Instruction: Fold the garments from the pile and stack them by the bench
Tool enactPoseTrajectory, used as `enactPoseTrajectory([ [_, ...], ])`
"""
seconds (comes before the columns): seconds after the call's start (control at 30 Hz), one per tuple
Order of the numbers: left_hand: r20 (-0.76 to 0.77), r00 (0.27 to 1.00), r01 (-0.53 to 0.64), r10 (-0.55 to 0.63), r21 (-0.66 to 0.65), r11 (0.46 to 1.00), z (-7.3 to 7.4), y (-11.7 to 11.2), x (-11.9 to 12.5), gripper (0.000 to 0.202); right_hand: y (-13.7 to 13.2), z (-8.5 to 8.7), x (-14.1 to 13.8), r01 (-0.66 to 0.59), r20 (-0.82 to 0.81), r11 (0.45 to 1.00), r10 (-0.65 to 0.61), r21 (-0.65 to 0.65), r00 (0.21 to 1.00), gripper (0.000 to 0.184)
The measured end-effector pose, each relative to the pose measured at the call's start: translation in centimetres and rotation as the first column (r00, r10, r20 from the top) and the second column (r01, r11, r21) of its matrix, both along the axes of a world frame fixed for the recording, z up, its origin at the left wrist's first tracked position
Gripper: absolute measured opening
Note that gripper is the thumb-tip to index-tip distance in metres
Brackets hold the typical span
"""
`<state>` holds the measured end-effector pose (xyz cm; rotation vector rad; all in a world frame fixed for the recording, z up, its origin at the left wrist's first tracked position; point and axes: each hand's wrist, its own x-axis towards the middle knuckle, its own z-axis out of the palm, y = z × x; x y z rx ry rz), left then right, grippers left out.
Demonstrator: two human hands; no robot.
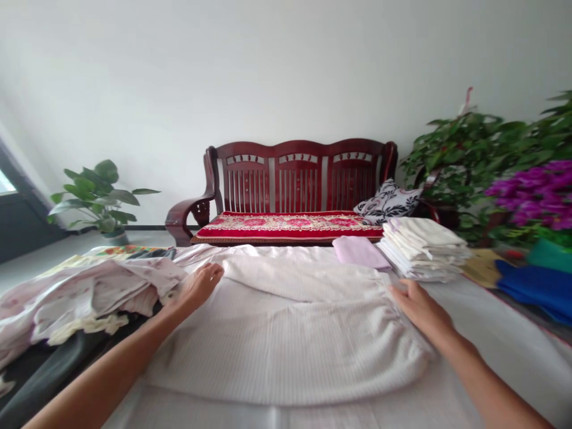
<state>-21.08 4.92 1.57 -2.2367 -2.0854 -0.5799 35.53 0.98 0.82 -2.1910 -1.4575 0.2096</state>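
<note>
A white ribbed garment (286, 351), which looks like a pair of trousers, lies spread flat across the white cloth in front of me. Its right end is gathered, as if elasticated. My left hand (203, 285) is at the garment's far left corner, fingers bent together on the fabric. At the gathered right end, my right hand (419, 302) pinches the edge between thumb and fingers. Just beyond that hand stand a folded lilac cloth (360, 253) and a stack of folded white clothes (422, 247).
Loose clothes (98, 292) are heaped on the left. Blue fabric (536, 292) lies at the right edge. Behind the white cloth (500, 322) stands a dark red wooden bench (297, 185) with a patterned cushion (388, 202). Plants (96, 196) flank the bench.
</note>
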Motion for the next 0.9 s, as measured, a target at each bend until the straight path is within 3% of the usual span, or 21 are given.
enactPoseTrajectory([
  [0.07, -0.021, 0.994, 0.107, -0.107, -0.035, 0.994, 0.0, -3.4, -0.3, 0.034, -2.1, 0.5, -0.5, -0.127, 0.052, 0.987, 0.122, 0.102, 0.991, 0.049],
  [0.13, -0.042, 0.988, 0.146, -0.148, -0.052, 0.988, -0.2, -6.5, -0.7, 0.032, -4.9, 1.0, -2.0, -0.364, 0.053, 0.925, 0.36, 0.109, 0.931, 0.036],
  [0.2, -0.044, 0.986, 0.158, -0.161, -0.073, 0.985, -0.4, -9.0, -1.3, 0.029, -7.7, 1.5, -4.1, -0.627, 0.022, 0.779, 0.626, 0.012, 0.779, 0.021],
  [0.27, -0.039, 0.984, 0.171, -0.176, -0.096, 0.981, -0.6, -10.6, -1.7, 0.027, -10.1, 1.9, -6.2, -0.771, 0.042, 0.633, 0.774, -0.072, 0.632, 0.02],
  [0.37, -0.014, 0.975, 0.218, -0.222, -0.132, 0.967, -0.5, -11.7, -2.3, 0.024, -11.8, 2.4, -8.4, -0.828, 0.084, 0.548, 0.836, -0.12, 0.542, 0.021],
  [0.5, 0.099, 0.964, 0.262, -0.246, -0.221, 0.939, 0.6, -12.3, -2.9, 0.025, -11.6, 3.1, -8.6, -0.837, 0.085, 0.545, 0.837, -0.053, 0.54, 0.015],
  [0.6, 0.129, 0.952, 0.304, -0.277, -0.308, 0.902, 2.0, -13.1, -3.4, 0.023, -11.7, 3.7, -7.7, -0.848, -0.005, 0.529, 0.848, -0.038, 0.529, 0.012],
  [0.73, 0.153, 0.954, 0.298, -0.256, -0.476, 0.827, 3.1, -13.9, -3.8, 0.021, -12.4, 3.9, -6.9, -0.891, -0.223, 0.418, 0.865, -0.175, 0.449, 0.015],
  [0.8, 0.202, 0.955, 0.292, -0.219, -0.5, 0.815, 2.8, -13.2, -3.6, 0.025, -11.9, 3.8, -6.3, -0.872, -0.312, 0.453, 0.814, -0.187, 0.49, 0.016],
  [0.83, 0.227, 0.952, 0.292, -0.204, -0.49, 0.821, 2.5, -12.6, -3.3, 0.026, -11.2, 3.6, -5.9, -0.842, -0.333, 0.514, 0.775, -0.163, 0.537, 0.018],
  [0.9, 0.261, 0.948, 0.288, -0.184, -0.447, 0.847, 1.8, -10.8, -2.4, 0.034, -9.3, 3.2, -4.7, -0.716, -0.302, 0.696, 0.674, -0.045, 0.674, 0.032],
])
